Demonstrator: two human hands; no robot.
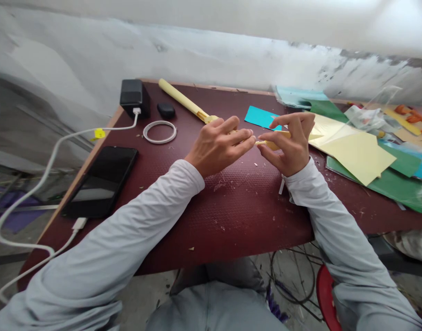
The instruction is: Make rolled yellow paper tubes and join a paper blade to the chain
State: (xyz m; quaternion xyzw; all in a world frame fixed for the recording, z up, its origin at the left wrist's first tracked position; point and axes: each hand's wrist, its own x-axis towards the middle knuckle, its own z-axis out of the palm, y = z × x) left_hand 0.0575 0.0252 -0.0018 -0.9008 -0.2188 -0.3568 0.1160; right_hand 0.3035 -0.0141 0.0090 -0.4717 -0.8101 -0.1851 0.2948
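Note:
My left hand [219,146] is closed with its back up, fingers pressed together around a yellow paper piece that is mostly hidden. Fingertip to fingertip with it, my right hand [289,143] pinches a folded yellow paper strip [273,145] between thumb and fingers. Part of that strip sticks out behind the right hand. Just beyond the left hand lies a long yellow paper tube [181,99], its near end cut or split open. Whether the tube joins the piece in my left hand, I cannot tell. A blue paper rectangle [261,117] lies behind the hands.
On the left are a black phone [102,181], a black charger block [133,97] with a white cable [64,138], a small black case [165,110] and a white ring-shaped roll [159,132]. Yellow sheets [361,154] and green sheets [393,186] cover the table's right side.

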